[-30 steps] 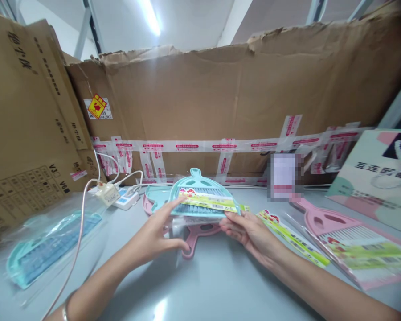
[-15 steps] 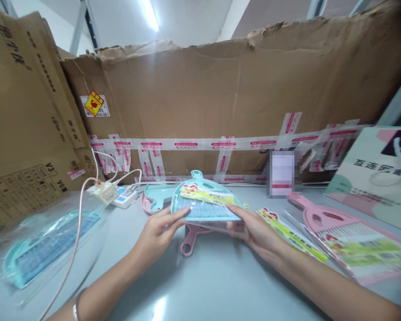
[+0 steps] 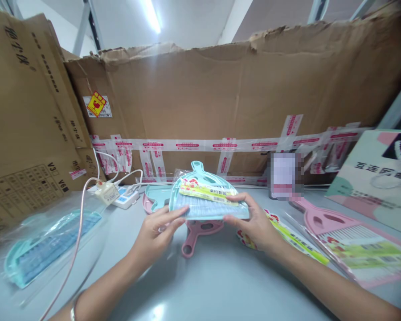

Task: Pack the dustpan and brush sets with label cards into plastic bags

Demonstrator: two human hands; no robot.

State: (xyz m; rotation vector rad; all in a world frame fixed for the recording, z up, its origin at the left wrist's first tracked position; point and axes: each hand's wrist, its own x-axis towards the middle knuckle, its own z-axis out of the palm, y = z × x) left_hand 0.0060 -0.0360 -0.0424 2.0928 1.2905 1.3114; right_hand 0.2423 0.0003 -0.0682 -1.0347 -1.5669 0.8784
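My left hand (image 3: 158,229) grips the left edge of a light blue dustpan (image 3: 200,173), thumb and fingers pinched on the rim. At the dustpan's right front corner, my right hand (image 3: 256,223) is closed on it too. Inside the pan lie blue brush bristles (image 3: 207,209), and a yellow-green label card (image 3: 209,191) rests across them. Clear plastic film shows around the set. The dustpan is raised and tilted toward me. Below it, a pink handled piece (image 3: 195,236) lies on the table, partly hidden, with a teal piece (image 3: 157,195) behind to the left.
A bagged blue dustpan and brush (image 3: 53,247) lies at left beside a white cable (image 3: 78,232) and power strip (image 3: 127,198). At right are label cards (image 3: 297,238), a pink dustpan (image 3: 334,216) and a printed box (image 3: 364,178). A large cardboard box (image 3: 194,98) stands behind.
My right hand has shifted its grip around the dustpan's right corner, and the pan has risen and tilted up slightly. More of the pink piece and the label cards beneath shows.
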